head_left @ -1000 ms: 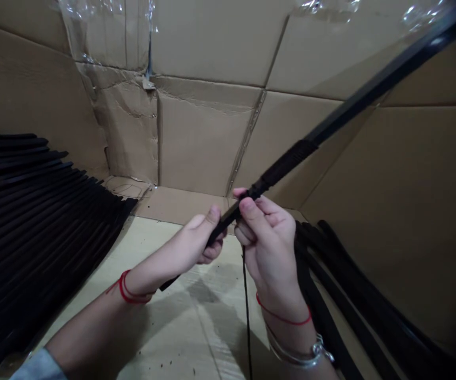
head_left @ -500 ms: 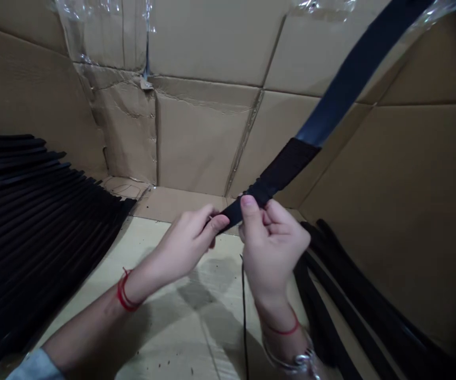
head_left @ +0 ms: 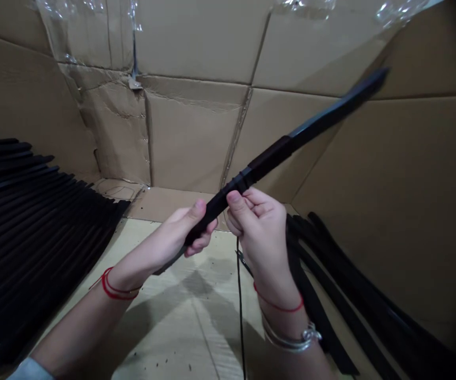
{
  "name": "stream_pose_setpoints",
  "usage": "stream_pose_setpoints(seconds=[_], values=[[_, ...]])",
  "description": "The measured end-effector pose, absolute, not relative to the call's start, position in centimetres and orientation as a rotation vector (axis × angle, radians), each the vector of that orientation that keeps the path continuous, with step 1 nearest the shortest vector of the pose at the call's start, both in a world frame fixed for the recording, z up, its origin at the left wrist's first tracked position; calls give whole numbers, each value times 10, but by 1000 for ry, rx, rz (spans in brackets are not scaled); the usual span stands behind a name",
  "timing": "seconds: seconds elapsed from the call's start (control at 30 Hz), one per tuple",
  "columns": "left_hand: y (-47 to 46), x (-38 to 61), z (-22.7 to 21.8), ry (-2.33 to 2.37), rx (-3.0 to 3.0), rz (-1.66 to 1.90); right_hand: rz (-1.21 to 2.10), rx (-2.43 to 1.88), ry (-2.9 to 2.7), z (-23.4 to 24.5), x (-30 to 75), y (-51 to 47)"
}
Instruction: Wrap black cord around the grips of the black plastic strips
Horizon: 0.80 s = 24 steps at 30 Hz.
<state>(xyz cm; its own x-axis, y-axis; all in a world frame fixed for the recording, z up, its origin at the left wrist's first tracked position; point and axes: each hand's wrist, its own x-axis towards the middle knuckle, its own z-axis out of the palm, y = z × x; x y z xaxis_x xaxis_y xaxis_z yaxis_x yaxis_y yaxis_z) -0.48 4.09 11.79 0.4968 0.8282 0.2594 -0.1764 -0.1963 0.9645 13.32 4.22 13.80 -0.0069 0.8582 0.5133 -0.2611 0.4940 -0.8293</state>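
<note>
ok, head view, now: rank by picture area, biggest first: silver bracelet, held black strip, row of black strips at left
1. Row of black strips, at left
2. Held black strip: long but narrow
3. Silver bracelet

Wide gaps, so the order looks safe.

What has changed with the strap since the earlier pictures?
The strap, broad side showing half a second ago, has turned nearly edge-on, and its far part no longer runs out of the picture at upper right. The left hand kept its grip and the right hand stayed on it; the dark strips at left and right lie as before.
</note>
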Motion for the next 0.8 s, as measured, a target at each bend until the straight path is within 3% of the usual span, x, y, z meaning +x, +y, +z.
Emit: stream_pose_setpoints(seconds=[0.07,0.13,0.27,0.33,0.43,0.53,0.63,0.8], values=[[41,-7,119,675,1522,1135,830,-624,-1239,137,131,42],[40,-9,120,727,1470,1169,925,-607,-1288,137,130,41],[36,-10,122,580,1326,799,1031,-589,-1425,138,131,35],[32,-7,122,666,1460,974,920,-622,-1357,139,130,32],[27,-7,124,974,1701,1395,1101,-585,-1320,140,131,30],[26,-12,127,823,1643,1133,1242,-527,-1419,140,133,31],[27,-12,129,567,1470,904,1066,-561,-1406,137,133,35],[30,-5,125,827,1582,1320,949,-682,-1304,138,130,35]])
